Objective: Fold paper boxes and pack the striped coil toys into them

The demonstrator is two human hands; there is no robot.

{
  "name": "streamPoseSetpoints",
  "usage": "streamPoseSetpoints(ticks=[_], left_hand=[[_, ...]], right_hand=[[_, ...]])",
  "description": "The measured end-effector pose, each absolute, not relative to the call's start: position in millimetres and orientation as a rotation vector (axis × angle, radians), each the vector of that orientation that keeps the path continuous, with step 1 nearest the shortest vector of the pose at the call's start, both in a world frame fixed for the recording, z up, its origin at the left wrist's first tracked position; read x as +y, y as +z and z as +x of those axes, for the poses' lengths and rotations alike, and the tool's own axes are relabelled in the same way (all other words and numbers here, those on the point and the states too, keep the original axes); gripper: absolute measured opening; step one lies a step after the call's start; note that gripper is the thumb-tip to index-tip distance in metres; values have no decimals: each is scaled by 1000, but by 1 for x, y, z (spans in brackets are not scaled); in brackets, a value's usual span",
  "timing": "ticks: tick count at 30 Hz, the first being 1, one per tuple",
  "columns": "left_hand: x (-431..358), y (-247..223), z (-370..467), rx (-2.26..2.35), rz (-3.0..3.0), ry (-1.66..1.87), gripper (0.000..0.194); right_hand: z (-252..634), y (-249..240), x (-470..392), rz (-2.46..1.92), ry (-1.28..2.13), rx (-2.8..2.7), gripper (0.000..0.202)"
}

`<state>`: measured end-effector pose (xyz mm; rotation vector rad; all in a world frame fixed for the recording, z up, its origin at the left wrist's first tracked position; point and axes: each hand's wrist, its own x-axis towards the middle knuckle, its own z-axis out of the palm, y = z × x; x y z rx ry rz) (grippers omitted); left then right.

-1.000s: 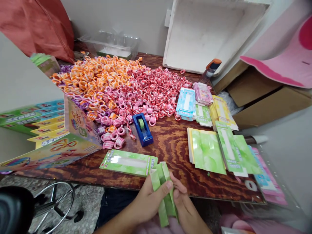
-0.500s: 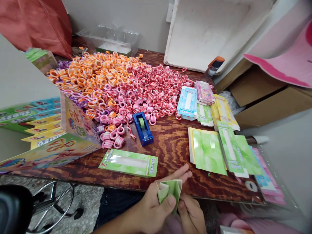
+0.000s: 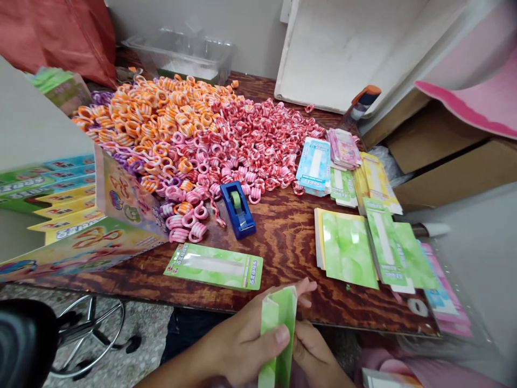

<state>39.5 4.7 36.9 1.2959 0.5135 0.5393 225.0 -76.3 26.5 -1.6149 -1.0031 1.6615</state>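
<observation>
A folded green card (image 3: pixel 278 337) stands upright between my hands at the table's front edge, creased lengthwise. My left hand (image 3: pixel 248 339) grips it with the thumb pressed on its face, the fingers passing behind it. My right hand (image 3: pixel 313 347) pinches the card's right side lower down; part of those fingers is hidden. Just beyond, a flat green printed card with a long window (image 3: pixel 214 267) lies on the table. Behind that sits a blue tape dispenser (image 3: pixel 239 210) with a green roll.
A big heap of striped coil rings (image 3: pixel 194 129) covers the back left. Several stacks of coloured cards, among them plain green sheets (image 3: pixel 349 248), lie at the right. A printed display box (image 3: pixel 125 188) stands at the left, a clear plastic tray (image 3: pixel 181 56) at the back.
The folded green card has risen and turned, so more of its length shows. My left hand has shifted slightly left, and the view has moved a little.
</observation>
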Motion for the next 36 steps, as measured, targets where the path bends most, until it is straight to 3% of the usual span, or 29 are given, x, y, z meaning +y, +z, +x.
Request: streamPoseSetpoints(ticks=[6,14,19,29,36], left_hand=[[14,45,35,478,1418,434,53],[5,33,46,430,1319,601,61],[-5,33,54,579,1333,610,47],[-4,34,48,755,1498,662,47],[-3,38,60,487,1506,887,46]], right_hand=[[234,28,-70,-1474,1711,-1218,62],[235,16,-73,-1546,1749,-1160,61],[230,17,-76,-1655,1589,-1235,63],[225,29,-79,-1653,1423,-1409,57],[215,26,-83,-1579,1482,-1369,57]])
